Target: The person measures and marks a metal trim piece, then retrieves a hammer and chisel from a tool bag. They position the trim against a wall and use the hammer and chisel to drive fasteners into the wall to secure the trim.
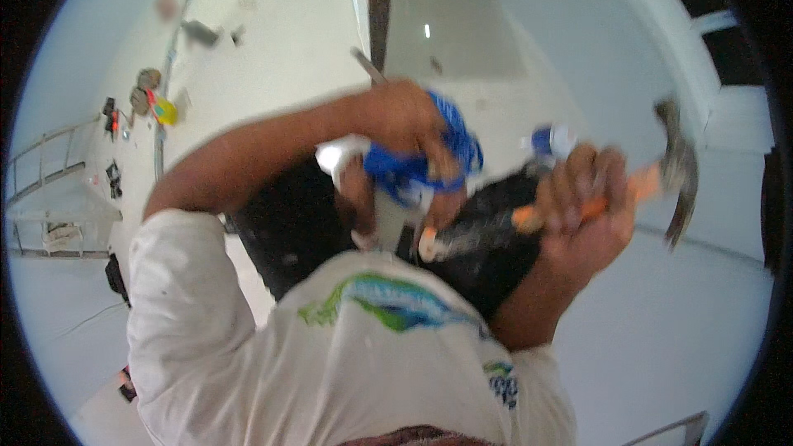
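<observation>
My right hand [585, 198] is wrapped round the orange handle of a claw hammer [679, 165], raised over my right knee with its metal head to the right. In front of my body, my left hand [405, 124] is bent with its fingers curled down. A thin grey metal rod [368, 64] juts out past its far side and appears to be gripped in it. Loops of bright blue, cord-like material [471, 153] lie around and under this hand, close to my feet. Motion blur hides the fingertips and the rod's lower end.
A dark upright edge [380, 8] stands straight ahead. Near the right hand is a blue-and-white container [552, 140]. Off to the left lie a yellow item [165, 111], round brownish things [142, 92] and a dark block [200, 32]. A metal ladder [49, 157] stands at the far left.
</observation>
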Action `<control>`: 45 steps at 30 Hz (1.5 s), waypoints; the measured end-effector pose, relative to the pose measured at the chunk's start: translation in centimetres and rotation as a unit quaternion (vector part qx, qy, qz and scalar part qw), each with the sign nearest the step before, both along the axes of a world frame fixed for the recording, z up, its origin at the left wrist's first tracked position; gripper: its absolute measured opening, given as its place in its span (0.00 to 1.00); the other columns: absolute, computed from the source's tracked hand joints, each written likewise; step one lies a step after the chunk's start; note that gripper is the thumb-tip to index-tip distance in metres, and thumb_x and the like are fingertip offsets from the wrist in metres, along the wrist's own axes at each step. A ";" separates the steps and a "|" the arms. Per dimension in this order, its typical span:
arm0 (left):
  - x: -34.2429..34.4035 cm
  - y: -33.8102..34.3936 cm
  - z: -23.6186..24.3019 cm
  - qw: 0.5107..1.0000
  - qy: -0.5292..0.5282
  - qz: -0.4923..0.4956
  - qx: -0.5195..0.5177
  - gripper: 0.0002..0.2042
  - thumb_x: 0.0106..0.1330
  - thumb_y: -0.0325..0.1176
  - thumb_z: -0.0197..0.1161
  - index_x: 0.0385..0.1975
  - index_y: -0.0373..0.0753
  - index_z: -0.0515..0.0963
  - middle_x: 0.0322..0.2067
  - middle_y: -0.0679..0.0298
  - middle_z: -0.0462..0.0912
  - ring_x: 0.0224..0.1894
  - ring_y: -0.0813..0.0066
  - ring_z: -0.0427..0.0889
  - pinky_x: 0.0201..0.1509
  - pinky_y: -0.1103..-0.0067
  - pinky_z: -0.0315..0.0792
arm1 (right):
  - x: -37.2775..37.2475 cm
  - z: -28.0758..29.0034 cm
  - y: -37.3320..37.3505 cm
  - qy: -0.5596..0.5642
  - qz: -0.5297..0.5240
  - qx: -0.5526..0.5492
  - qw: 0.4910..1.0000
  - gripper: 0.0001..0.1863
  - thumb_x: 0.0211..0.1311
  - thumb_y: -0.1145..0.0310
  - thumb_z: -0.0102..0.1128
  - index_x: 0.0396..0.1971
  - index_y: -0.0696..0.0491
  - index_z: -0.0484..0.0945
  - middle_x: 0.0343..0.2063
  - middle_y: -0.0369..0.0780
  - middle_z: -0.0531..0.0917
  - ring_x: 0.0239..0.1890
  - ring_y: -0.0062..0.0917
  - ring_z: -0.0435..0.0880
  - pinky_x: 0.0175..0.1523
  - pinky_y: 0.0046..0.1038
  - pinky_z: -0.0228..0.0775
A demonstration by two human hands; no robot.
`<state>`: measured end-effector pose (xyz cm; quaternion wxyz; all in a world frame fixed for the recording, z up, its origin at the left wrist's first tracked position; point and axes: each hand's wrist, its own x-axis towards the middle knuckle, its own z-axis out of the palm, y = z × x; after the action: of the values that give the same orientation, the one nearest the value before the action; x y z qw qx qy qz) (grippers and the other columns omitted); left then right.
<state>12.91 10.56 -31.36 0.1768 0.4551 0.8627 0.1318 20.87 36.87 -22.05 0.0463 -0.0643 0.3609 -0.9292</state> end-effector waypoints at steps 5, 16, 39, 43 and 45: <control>-5.3 -7.0 -10.4 0.932 -0.164 0.110 -0.305 0.20 0.63 0.48 0.72 0.43 0.37 0.87 0.39 0.49 0.89 0.44 0.49 0.88 0.54 0.57 0.80 | -2.1 -2.9 0.5 -0.106 -0.023 -0.013 0.994 0.11 0.76 0.63 0.51 0.32 0.50 0.68 0.25 0.35 0.69 0.16 0.13 0.63 0.18 0.20 0.60; 0.6 0.2 -25.9 0.987 -0.161 -0.008 0.018 0.16 0.64 0.47 0.69 0.37 0.39 0.85 0.41 0.51 0.88 0.43 0.46 0.88 0.48 0.55 0.80 | -3.9 -5.9 1.4 -0.196 -0.016 -0.093 0.976 0.09 0.77 0.67 0.50 0.34 0.52 0.68 0.28 0.37 0.71 0.17 0.13 0.64 0.18 0.19 0.59; -10.5 -0.7 -24.4 0.943 -0.116 0.304 0.065 0.24 0.52 0.34 0.64 0.54 0.48 0.81 0.43 0.50 0.89 0.49 0.46 0.87 0.56 0.57 0.80 | -24.2 -16.4 8.1 0.118 0.145 0.824 0.535 0.42 0.60 0.39 0.70 0.62 0.58 0.72 0.37 0.45 0.82 0.34 0.33 0.80 0.39 0.35 0.73; -11.3 -0.8 -24.1 0.955 -0.101 0.280 -0.013 0.31 0.49 0.40 0.71 0.59 0.50 0.77 0.45 0.50 0.88 0.50 0.46 0.87 0.57 0.55 0.80 | -15.9 -32.9 2.2 0.153 0.105 0.777 0.602 0.60 0.44 0.35 0.80 0.67 0.65 0.67 0.52 0.59 0.83 0.57 0.50 0.84 0.62 0.45 0.75; -10.9 -1.4 -23.6 0.948 -0.077 0.302 -0.067 0.29 0.53 0.34 0.69 0.60 0.50 0.77 0.46 0.50 0.88 0.50 0.46 0.87 0.56 0.56 0.81 | -11.7 -33.3 -2.3 0.004 0.130 0.722 0.680 0.52 0.44 0.46 0.84 0.63 0.65 0.69 0.49 0.61 0.83 0.55 0.52 0.84 0.61 0.46 0.75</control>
<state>2.04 9.16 -54.98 0.2249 0.1493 0.9502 0.1558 9.15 34.53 -55.35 0.1971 -0.0606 0.9081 -0.3645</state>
